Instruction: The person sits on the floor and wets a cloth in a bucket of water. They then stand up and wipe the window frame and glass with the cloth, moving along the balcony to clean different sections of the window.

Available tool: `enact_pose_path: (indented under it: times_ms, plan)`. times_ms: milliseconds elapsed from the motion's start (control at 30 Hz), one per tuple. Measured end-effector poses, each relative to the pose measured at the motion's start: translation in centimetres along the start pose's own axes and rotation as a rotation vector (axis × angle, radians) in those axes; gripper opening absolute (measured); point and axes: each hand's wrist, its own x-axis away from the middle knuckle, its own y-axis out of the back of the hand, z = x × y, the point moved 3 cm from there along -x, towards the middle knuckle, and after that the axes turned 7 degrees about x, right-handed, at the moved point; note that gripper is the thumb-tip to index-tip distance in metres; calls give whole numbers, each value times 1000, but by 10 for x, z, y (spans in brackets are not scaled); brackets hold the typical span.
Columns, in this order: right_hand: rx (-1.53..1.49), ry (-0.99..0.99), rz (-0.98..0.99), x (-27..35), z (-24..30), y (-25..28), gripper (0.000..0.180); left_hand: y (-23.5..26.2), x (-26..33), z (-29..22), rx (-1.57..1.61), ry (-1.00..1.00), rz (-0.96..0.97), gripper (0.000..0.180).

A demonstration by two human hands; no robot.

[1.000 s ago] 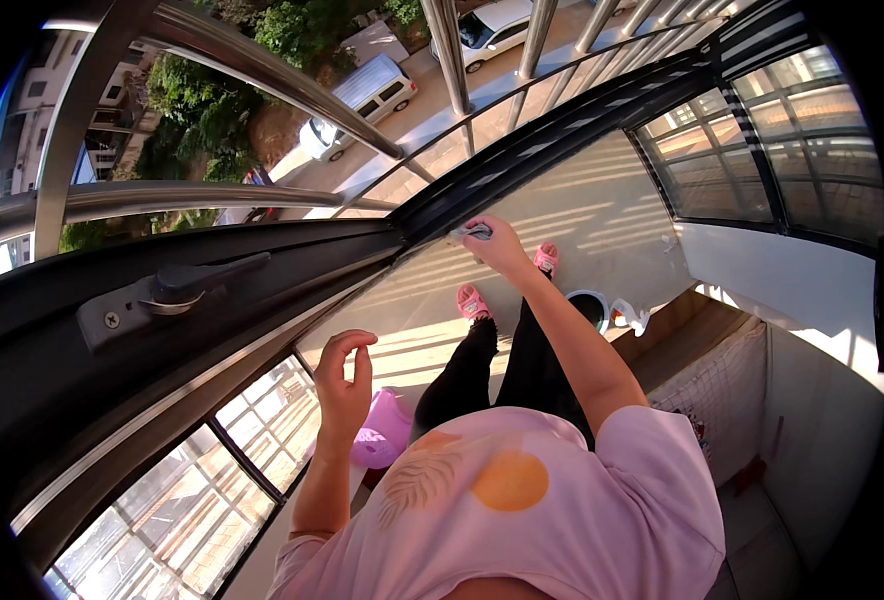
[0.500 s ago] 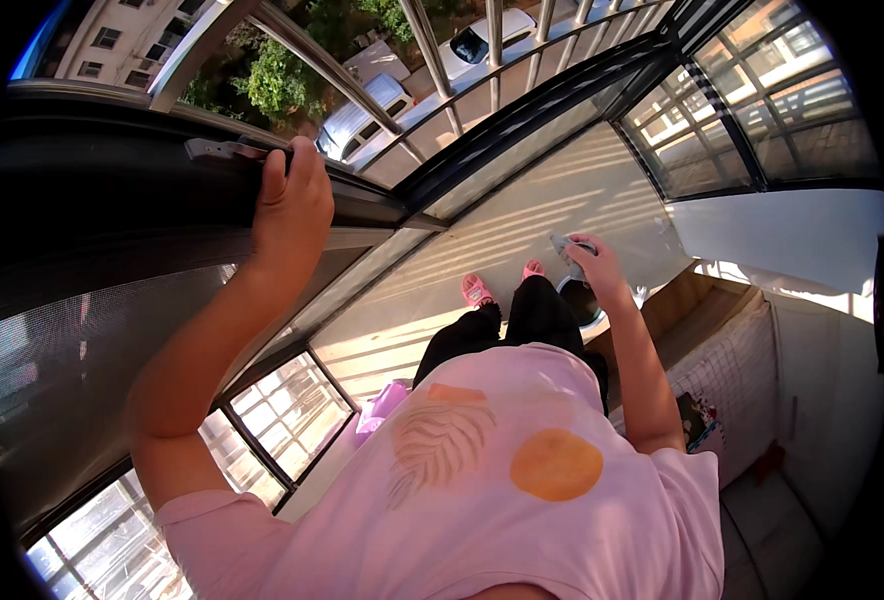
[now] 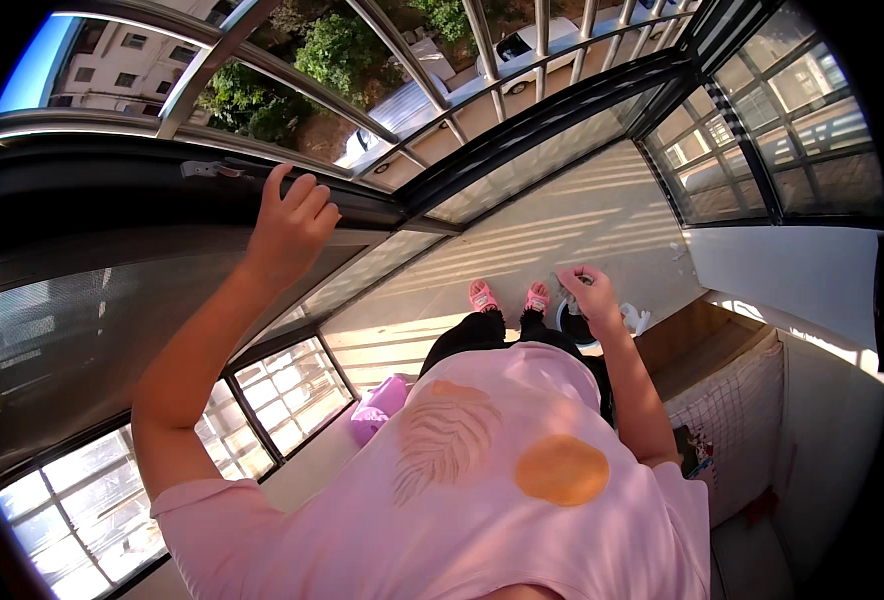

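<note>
My left hand point(image 3: 292, 222) is raised beside the dark window frame point(image 3: 92, 185), fingers loosely bent and apart, holding nothing. A small metal latch point(image 3: 212, 169) sits on the frame, just left of my fingertips. My right hand point(image 3: 591, 294) hangs low by my right leg, its fingers pinched on a grey cloth point(image 3: 561, 286) that is mostly hidden. Below that hand stands a dark-mouthed bucket point(image 3: 574, 325) with a light rim, partly covered by my wrist.
Metal bars point(image 3: 392, 50) run outside the window. A wooden shelf unit point(image 3: 697, 345) stands at the right, near a white object point(image 3: 635, 319). To the left of my body is a purple item point(image 3: 378, 408). My feet wear pink sandals point(image 3: 482, 295).
My left hand has come off the window frame's edge and its fingers have loosened. My right hand has drawn slightly back toward me, with less of the cloth showing.
</note>
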Motion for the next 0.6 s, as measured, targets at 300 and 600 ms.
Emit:
enact_pose_path:
  times_ms: [300, 600]
  plan:
    - [329, 1213, 253, -3, 240, -215, 32, 133, 30, 30, -248, 361, -281, 20]
    - [918, 1353, 498, -20, 309, -279, 28, 163, 14, 67, -385, 440, 114, 40]
